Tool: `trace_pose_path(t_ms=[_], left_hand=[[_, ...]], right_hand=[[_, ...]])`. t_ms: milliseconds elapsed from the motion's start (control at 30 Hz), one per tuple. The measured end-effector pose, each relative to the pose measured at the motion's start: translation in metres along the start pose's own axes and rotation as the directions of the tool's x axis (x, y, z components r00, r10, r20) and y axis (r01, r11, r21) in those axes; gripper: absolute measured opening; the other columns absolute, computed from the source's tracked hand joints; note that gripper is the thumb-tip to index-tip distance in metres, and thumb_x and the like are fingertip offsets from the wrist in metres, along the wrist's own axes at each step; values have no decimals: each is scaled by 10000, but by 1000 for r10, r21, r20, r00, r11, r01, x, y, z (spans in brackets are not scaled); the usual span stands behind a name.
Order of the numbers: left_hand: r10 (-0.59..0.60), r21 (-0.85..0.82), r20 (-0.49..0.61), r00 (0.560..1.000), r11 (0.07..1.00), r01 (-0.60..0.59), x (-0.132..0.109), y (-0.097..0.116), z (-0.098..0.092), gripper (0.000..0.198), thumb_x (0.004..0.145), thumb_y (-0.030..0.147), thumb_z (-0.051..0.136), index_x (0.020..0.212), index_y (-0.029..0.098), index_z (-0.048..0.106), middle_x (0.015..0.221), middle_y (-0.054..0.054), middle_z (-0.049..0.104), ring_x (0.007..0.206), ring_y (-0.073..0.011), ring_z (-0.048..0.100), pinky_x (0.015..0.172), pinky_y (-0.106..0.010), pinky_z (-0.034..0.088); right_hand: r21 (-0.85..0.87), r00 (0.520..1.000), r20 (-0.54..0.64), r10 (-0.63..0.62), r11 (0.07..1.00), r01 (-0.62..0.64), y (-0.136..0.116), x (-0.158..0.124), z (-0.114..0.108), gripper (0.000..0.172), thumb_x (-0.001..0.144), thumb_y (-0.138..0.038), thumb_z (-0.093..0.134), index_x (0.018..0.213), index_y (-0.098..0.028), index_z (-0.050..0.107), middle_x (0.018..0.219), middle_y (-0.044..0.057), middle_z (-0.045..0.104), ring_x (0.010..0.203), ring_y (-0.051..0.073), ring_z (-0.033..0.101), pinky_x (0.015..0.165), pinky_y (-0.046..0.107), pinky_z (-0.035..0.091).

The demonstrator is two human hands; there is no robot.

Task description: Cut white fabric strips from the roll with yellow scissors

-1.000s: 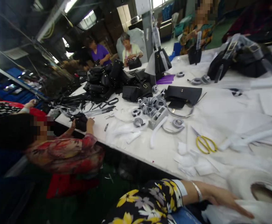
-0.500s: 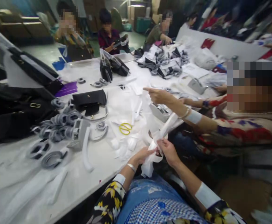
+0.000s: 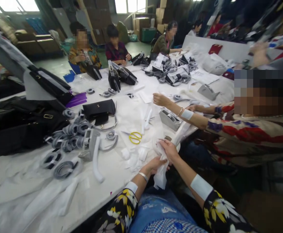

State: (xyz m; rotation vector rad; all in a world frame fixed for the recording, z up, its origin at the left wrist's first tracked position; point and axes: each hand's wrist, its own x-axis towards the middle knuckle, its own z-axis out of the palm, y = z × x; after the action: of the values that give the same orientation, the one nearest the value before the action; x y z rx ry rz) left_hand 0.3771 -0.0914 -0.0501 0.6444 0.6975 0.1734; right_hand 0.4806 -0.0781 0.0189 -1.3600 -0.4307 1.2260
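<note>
My left hand [image 3: 155, 164] is closed on a crumpled piece of white wrapping paper [image 3: 161, 178] near the table's front edge. Above it, my right hand [image 3: 170, 149] pinches the upper part of the same paper. The paper hangs down below my fingers, and whatever it may wrap is hidden. Yellow-handled scissors [image 3: 134, 138] lie on the table to the left of my hands, with scraps of white paper [image 3: 134, 157] just below them. A grey tape dispenser [image 3: 170, 119] stands beyond my right hand.
Coiled grey straps [image 3: 69, 136] are heaped left, beside a second tape dispenser [image 3: 88, 145] and a black handbag [image 3: 99, 110]. A co-worker's arm [image 3: 180, 111] reaches in from the right. Wrapped straps and bags [image 3: 171, 68] pile up at the back.
My right hand has shifted up and left along the paper, covering the dark bit that showed between my hands. The co-worker's pointing fingers have curled in. The camera view has tilted up.
</note>
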Motion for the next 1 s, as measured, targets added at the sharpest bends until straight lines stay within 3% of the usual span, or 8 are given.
trace_pose_path(t_ms=[167, 333, 433, 567, 667, 800, 867, 1000], left_hand=[[-14, -90, 18, 1000, 996, 15, 1, -3, -1, 314, 835, 260, 634, 1101, 111, 559, 855, -105, 706, 622, -159, 647, 615, -292, 514], [24, -137, 25, 999, 990, -20, -3, -1, 2, 261, 825, 248, 631, 1042, 113, 576, 866, -119, 697, 638, -169, 639, 605, -294, 496], [-3, -127, 30, 1000, 992, 7, -3, 1, 3, 294, 776, 277, 679, 1001, 111, 587, 882, -120, 692, 640, -166, 631, 603, -294, 492], [4, -118, 30, 1000, 993, 0, 1, -1, 2, 342, 768, 294, 675, 1033, 112, 560, 907, -124, 694, 629, -156, 627, 616, -302, 500], [32, -144, 50, 998, 989, -25, 6, -8, 0, 381, 755, 298, 675, 1057, 118, 526, 899, -138, 697, 622, -169, 639, 594, -301, 502], [64, -157, 64, 996, 986, -53, 10, -14, -2, 429, 716, 331, 707, 1044, 120, 529, 899, -158, 698, 625, -178, 644, 582, -301, 503], [73, -157, 60, 996, 986, -63, 9, -14, -2, 443, 707, 349, 715, 1043, 126, 532, 897, -157, 698, 624, -177, 640, 575, -298, 499], [79, -146, 45, 996, 987, -71, 5, -11, 1, 444, 711, 372, 714, 1031, 122, 533, 892, -162, 693, 622, -180, 633, 562, -298, 492]], right_hand=[[-288, 990, 90, -107, 949, 129, -15, 54, 23, 344, 704, -396, 688, 937, -143, 680, 831, 58, 732, 694, 139, 650, 593, 224, 490], [-531, 964, 237, -122, 815, 234, -31, 111, 76, 412, 848, -449, 542, 1068, -123, 664, 964, 87, 727, 759, 121, 656, 659, 214, 498], [-691, 935, 350, -63, 656, 303, -35, 134, 95, 431, 891, -463, 516, 1179, -168, 640, 1091, 88, 707, 893, 154, 671, 767, 257, 511], [-855, 915, 404, -8, 352, 381, -27, 134, 75, 325, 805, -347, 682, 1058, -146, 715, 1085, 128, 705, 1030, 257, 647, 939, 343, 453], [-868, 887, 461, 18, 220, 446, -14, 119, 51, 266, 793, -211, 684, 1055, -186, 719, 1114, 100, 689, 1022, 237, 641, 969, 332, 429], [-749, 754, 652, 82, -85, 657, 5, 110, 45, 379, 774, -207, 715, 1148, -235, 656, 1233, 66, 610, 1129, 206, 569, 927, 284, 441], [-684, 715, 690, 114, -220, 695, 10, 111, 49, 325, 802, -229, 689, 1125, -225, 654, 1191, 70, 619, 1114, 204, 568, 873, 266, 454], [-684, 729, 671, 136, -265, 679, 11, 115, 52, 134, 850, -209, 605, 916, -200, 722, 1012, 87, 683, 946, 199, 631, 781, 246, 452]])
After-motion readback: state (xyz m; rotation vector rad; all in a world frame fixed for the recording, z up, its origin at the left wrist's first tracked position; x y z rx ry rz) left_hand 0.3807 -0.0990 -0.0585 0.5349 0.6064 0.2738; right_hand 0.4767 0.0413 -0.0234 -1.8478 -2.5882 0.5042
